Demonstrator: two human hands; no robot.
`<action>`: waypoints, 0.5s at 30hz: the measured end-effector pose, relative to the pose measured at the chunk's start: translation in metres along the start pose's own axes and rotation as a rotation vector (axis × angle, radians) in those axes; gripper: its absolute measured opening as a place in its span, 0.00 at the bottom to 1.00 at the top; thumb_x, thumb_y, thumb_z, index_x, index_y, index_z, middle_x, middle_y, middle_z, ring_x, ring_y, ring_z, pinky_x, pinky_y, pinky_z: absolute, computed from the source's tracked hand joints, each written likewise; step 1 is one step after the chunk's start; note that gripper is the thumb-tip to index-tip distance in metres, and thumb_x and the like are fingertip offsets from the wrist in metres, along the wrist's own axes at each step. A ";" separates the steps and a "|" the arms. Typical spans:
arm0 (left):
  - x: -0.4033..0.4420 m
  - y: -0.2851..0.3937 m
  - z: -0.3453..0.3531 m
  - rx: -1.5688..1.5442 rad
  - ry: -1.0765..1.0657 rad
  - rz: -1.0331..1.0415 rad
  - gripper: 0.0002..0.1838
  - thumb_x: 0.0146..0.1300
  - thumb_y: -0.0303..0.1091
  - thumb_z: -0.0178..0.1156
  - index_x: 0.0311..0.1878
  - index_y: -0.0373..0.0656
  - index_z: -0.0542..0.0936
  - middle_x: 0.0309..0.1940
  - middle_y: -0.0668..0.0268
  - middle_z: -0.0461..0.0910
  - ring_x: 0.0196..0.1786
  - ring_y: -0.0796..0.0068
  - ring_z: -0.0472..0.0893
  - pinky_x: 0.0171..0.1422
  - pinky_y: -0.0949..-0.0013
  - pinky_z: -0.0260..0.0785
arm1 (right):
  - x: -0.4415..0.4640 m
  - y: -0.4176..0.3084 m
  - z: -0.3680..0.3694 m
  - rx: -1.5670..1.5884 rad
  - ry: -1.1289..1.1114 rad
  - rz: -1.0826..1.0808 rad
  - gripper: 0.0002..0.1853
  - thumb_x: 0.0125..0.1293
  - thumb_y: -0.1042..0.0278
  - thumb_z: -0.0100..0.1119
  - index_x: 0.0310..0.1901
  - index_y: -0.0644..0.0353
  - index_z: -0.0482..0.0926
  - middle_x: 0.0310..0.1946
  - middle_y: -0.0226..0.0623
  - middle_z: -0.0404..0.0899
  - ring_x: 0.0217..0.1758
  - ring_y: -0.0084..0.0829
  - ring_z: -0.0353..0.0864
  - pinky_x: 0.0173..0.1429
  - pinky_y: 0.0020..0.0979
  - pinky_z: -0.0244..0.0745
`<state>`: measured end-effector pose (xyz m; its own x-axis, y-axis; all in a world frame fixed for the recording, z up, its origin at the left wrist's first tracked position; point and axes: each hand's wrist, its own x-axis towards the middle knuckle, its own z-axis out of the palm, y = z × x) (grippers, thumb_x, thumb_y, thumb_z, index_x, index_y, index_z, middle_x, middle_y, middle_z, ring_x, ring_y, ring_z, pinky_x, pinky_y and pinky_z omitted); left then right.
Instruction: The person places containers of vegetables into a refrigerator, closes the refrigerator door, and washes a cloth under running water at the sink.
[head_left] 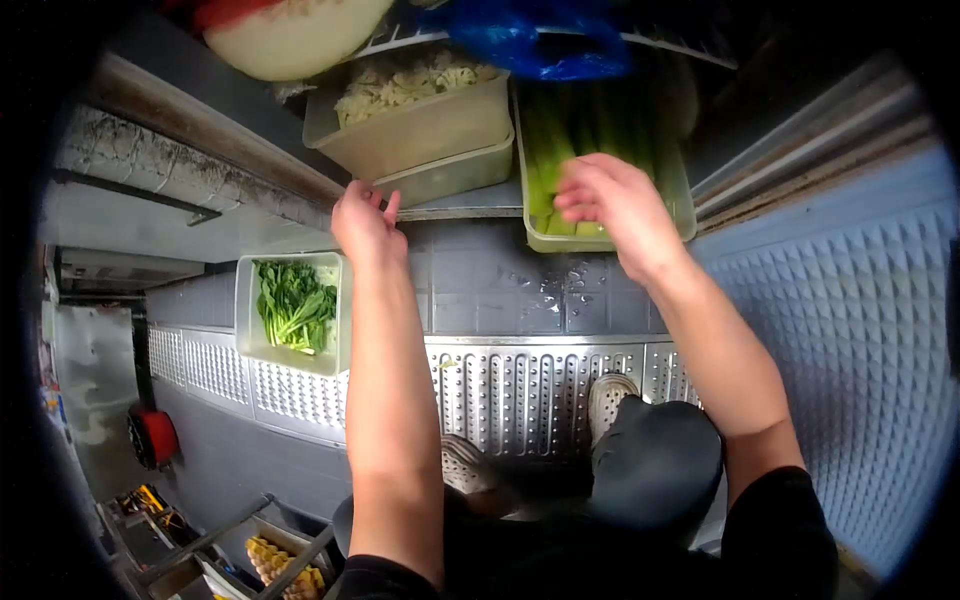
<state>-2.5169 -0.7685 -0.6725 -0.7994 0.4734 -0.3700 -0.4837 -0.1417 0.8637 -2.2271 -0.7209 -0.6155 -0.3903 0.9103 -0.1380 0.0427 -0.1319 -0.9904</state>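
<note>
My left hand (368, 222) is beside the front left corner of a stacked pair of plastic tubs. Its fingers are bent and apart, and I cannot tell whether they touch the lower tub (450, 176). The upper tub (425, 135) holds pale chopped pieces (405, 92). Over the front of another plastic tub (575, 243), my right hand (612, 195) has loosely bent fingers with nothing visible in them. Long green stalks (545, 150) fill that tub. Whether the fingertips touch the stalks is unclear.
A tub (243, 310) of leafy greens (295, 305) sits on the floor to the left. Above are a blue plastic bag (540, 40) and a large pale item (295, 35). The tiled floor (480, 290) looks wet; a metal drain grate (520, 390) crosses it. A textured panel (850, 330) stands right.
</note>
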 end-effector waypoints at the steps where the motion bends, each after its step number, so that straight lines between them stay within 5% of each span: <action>1: -0.010 -0.001 -0.001 0.089 -0.062 0.060 0.21 0.67 0.31 0.59 0.60 0.32 0.76 0.62 0.52 0.73 0.66 0.60 0.72 0.62 0.54 0.76 | -0.006 -0.008 0.001 -0.004 -0.131 0.113 0.26 0.76 0.46 0.57 0.54 0.67 0.80 0.41 0.45 0.87 0.39 0.33 0.89 0.45 0.31 0.84; 4: -0.038 -0.014 -0.001 0.955 -0.229 0.741 0.23 0.65 0.30 0.64 0.62 0.32 0.75 0.61 0.50 0.75 0.60 0.53 0.75 0.62 0.47 0.76 | -0.033 -0.018 -0.001 0.019 -0.390 0.467 0.35 0.73 0.38 0.59 0.55 0.73 0.78 0.43 0.51 0.86 0.35 0.38 0.90 0.38 0.31 0.87; 6: -0.053 -0.009 0.016 1.014 -0.196 1.433 0.24 0.64 0.32 0.66 0.61 0.33 0.76 0.57 0.49 0.77 0.57 0.51 0.77 0.61 0.49 0.75 | -0.050 0.005 -0.012 0.094 -0.393 0.723 0.47 0.72 0.31 0.57 0.65 0.79 0.67 0.46 0.61 0.83 0.41 0.45 0.90 0.46 0.38 0.88; 7: -0.061 -0.001 0.027 1.012 -0.173 1.779 0.24 0.64 0.33 0.67 0.61 0.33 0.77 0.56 0.48 0.78 0.56 0.50 0.78 0.60 0.50 0.75 | -0.053 0.024 -0.023 0.275 -0.398 0.830 0.55 0.72 0.31 0.57 0.75 0.79 0.51 0.57 0.71 0.76 0.53 0.50 0.87 0.56 0.41 0.87; 10: -0.060 0.041 0.061 1.187 -0.210 1.997 0.20 0.62 0.40 0.71 0.50 0.36 0.81 0.46 0.49 0.82 0.49 0.47 0.81 0.56 0.49 0.74 | -0.065 0.063 -0.035 0.664 0.031 0.730 0.58 0.72 0.33 0.57 0.78 0.79 0.42 0.68 0.75 0.63 0.66 0.54 0.79 0.68 0.42 0.81; 11: -0.043 0.047 0.061 1.368 -0.335 1.827 0.19 0.62 0.43 0.72 0.45 0.38 0.80 0.41 0.49 0.82 0.46 0.45 0.81 0.52 0.49 0.74 | -0.062 0.059 -0.036 0.760 0.101 0.684 0.51 0.77 0.43 0.56 0.79 0.76 0.40 0.75 0.75 0.51 0.72 0.55 0.72 0.76 0.43 0.74; 13: -0.030 0.060 0.065 1.642 -0.423 1.499 0.22 0.65 0.52 0.69 0.33 0.41 0.75 0.32 0.50 0.82 0.39 0.42 0.81 0.41 0.45 0.73 | -0.047 0.070 -0.034 0.815 0.193 0.576 0.43 0.79 0.52 0.54 0.79 0.74 0.44 0.74 0.71 0.54 0.69 0.53 0.75 0.74 0.42 0.77; 15: -0.034 0.063 0.064 1.717 -0.456 1.479 0.24 0.68 0.54 0.66 0.32 0.41 0.75 0.32 0.51 0.81 0.38 0.42 0.81 0.37 0.46 0.72 | -0.033 0.066 -0.028 0.834 0.292 0.544 0.29 0.81 0.67 0.49 0.74 0.73 0.54 0.72 0.61 0.59 0.62 0.47 0.80 0.66 0.37 0.85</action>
<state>-2.4975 -0.7380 -0.5834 0.0270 0.9044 0.4258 0.9886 0.0391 -0.1457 -2.1854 -0.7488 -0.6766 -0.2662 0.6917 -0.6714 -0.5474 -0.6818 -0.4853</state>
